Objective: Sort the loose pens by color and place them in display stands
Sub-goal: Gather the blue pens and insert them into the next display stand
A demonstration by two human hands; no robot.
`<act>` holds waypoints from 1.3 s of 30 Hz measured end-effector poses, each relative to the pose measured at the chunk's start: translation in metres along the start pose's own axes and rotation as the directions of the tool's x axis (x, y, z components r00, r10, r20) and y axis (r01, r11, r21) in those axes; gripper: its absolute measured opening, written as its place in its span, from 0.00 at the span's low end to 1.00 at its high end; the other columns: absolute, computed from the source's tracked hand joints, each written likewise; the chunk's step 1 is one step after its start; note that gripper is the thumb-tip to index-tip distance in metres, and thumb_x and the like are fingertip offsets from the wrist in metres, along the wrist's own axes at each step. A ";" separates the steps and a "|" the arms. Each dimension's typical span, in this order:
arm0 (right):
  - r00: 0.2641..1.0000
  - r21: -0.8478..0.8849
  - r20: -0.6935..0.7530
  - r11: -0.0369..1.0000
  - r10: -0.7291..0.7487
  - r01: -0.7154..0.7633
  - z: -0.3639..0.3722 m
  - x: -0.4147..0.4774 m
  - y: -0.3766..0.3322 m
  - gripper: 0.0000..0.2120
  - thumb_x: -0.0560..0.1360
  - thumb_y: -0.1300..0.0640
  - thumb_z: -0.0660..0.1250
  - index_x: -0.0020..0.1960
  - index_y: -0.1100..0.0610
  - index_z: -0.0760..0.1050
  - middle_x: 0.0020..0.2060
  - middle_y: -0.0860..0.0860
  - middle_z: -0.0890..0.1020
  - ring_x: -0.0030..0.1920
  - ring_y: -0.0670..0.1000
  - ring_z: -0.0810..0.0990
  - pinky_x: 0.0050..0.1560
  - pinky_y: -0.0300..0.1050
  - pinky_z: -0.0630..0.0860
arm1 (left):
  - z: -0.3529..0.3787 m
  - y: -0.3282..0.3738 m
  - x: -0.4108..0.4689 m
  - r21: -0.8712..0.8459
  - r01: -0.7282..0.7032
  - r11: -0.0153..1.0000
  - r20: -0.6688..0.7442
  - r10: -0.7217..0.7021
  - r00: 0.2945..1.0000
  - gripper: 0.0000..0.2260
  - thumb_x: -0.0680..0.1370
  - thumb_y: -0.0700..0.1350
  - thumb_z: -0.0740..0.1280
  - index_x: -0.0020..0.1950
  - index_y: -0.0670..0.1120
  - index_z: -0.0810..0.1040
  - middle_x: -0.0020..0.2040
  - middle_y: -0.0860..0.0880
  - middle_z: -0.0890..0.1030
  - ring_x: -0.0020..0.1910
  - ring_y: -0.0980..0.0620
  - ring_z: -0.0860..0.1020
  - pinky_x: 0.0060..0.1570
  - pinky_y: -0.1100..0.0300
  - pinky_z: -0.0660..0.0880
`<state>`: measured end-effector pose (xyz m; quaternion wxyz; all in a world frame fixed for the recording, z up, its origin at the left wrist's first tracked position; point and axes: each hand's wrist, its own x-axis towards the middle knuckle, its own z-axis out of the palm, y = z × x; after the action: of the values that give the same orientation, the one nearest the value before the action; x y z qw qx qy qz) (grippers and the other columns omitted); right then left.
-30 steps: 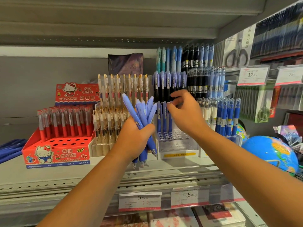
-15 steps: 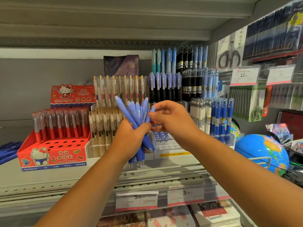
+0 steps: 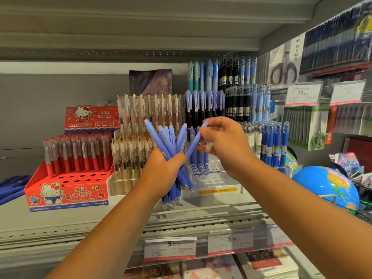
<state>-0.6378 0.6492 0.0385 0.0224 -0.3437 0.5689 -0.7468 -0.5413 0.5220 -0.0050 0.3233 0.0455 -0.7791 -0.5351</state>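
- Left hand [image 3: 165, 170], centre of frame: fingers curled tight round the bundle of blue pens [image 3: 171, 137]. The caps fan upward and the tips hang below your fist.
- Right hand [image 3: 223, 146], just right of centre: thumb and fingertips pinch the single blue pen [image 3: 196, 138] near its cap end.
- Single blue pen: tilted, cap toward the upper right. Its lower end runs down to the bundle at your left thumb; whether it is clear of the others cannot be told.
- Clear stand [image 3: 213, 178], centre, behind and below both hands: a few matching blue pens [image 3: 198, 156] stand in its rear holes, and the front holes are open. The pinched pen sits just above and in front of it.
- Step in hand, as judged: drawing one pen out for seating.
  - Pull along the pen's own length, not sideways, so its neighbours do not drag out.
  - Keep your left grip firm while it slides.
  - Bring the pen upright, tip down, before lowering.
  - Choose a hole beside the blue ones already standing.
- Red stand [image 3: 66, 190], lower left: red pens only, not for this colour.
- Loose blue pens [image 3: 12, 188], far left edge: on the shelf, well apart from both hands.
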 end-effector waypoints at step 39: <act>0.974 -0.650 0.095 0.728 -0.207 0.218 -0.011 0.017 0.014 0.09 0.79 0.58 0.64 0.59 0.55 0.74 0.49 0.50 0.78 0.44 0.49 0.78 0.46 0.49 0.77 | 0.003 -0.003 0.003 0.022 -0.034 0.999 -0.057 0.035 0.998 0.07 0.78 0.36 0.66 0.56 0.40 0.75 0.31 0.52 0.79 0.28 0.56 0.76 0.28 0.64 0.77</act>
<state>-0.6619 0.6462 0.0341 -0.1803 -0.3985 0.7512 -0.4945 -0.5464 0.5219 -0.0066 0.3543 0.0507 -0.7758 -0.5196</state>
